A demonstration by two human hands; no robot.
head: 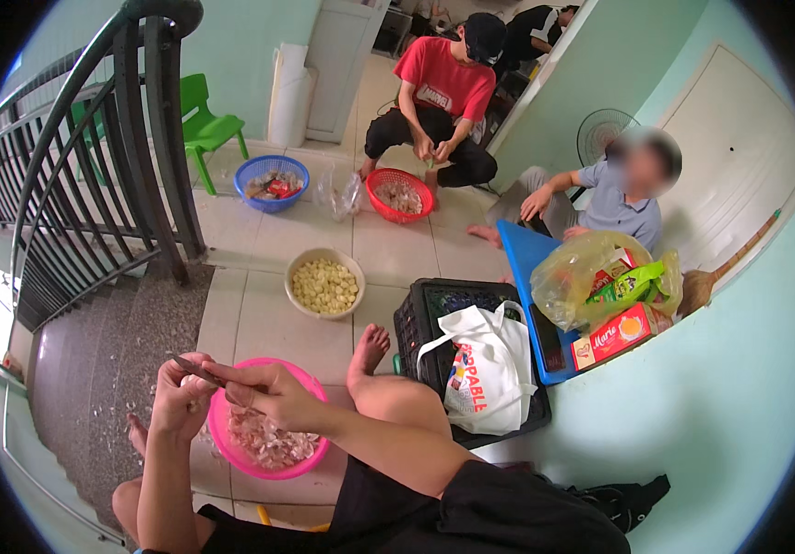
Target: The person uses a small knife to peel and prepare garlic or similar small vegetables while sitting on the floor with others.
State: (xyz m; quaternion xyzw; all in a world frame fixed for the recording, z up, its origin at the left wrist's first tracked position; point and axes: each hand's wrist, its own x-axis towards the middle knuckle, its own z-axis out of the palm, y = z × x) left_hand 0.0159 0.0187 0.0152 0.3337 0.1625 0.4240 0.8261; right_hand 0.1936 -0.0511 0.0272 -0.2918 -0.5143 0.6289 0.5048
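Observation:
My right hand [276,396] grips a small knife [196,368], its dark blade pointing left across the fingers of my left hand [179,398]. Curled fingers of my left hand hold a small pale garlic clove [193,407], mostly hidden by them. Both hands are above the left side of a pink plastic basin [321,395], which contains papery garlic skins [269,440]. Farther forward, a cream bowl [291,294] is filled with peeled garlic cloves [324,285].
A black crate [407,325] bearing a white tote bag [487,367] stands right of my bent leg. Beyond it are a blue table [525,260] with snack packages and a seated person [615,187]. Ahead, another person [442,90] squats behind a red basket [401,215]. Stairs [100,374] descend at left.

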